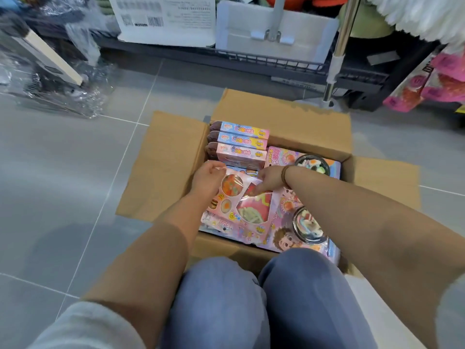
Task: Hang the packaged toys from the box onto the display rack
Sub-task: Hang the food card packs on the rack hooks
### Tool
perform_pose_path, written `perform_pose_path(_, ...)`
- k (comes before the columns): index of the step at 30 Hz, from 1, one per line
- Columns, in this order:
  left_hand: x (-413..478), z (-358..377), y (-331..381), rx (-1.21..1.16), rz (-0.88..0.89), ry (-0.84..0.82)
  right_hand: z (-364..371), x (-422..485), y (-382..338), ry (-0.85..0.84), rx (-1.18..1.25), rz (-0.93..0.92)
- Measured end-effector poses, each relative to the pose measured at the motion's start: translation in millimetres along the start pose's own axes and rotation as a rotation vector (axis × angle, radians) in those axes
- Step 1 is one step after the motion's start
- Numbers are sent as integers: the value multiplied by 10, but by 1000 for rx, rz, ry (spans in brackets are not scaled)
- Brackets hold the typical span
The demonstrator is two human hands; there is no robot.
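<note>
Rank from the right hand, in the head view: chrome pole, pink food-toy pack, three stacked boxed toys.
1. Pink food-toy pack: under the right hand, in the box.
2. Stacked boxed toys: the box's far-left corner.
3. Chrome pole: beyond the box, upper right.

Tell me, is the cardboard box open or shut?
Open. The box has its left, far and right flaps folded outward, and packaged toys show inside.
</note>
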State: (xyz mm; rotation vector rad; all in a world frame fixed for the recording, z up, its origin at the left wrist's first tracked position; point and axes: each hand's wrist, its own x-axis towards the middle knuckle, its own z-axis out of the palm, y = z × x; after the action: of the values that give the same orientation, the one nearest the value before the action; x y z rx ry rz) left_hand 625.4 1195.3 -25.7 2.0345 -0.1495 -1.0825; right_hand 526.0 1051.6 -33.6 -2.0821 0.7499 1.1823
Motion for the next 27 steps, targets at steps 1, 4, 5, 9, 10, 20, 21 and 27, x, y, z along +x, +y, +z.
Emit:
perform_pose_path(1,-39,-47,26,39,32,46,-47,-67,18,28,90,-23)
perform_pose_path(4,-127,-226,122,169,143,196,-212,-227,60,106,257,-93)
perform_pose_path(5,-157,-268,175,143,194,227,-277,-277,75,126,319,-125)
perform_pose_path(9,-214,-344,346,91,287,369,-497,-408,223,248,683,-206)
perform_pose_path(10,-177,-338,369,13,259,365,-531,-469,245,304,781,-227)
perform_pose_path(20,-87,63,748,-634,149,-275,-559,-720,486,304,1247,-267)
perform_pose_path(21,-65,67,794,-534,170,-233,-569,-748,524,359,1155,-248)
perform_pose_path(27,-152,242,1091,143,336,-237,-774,-943,647,931,670,-233)
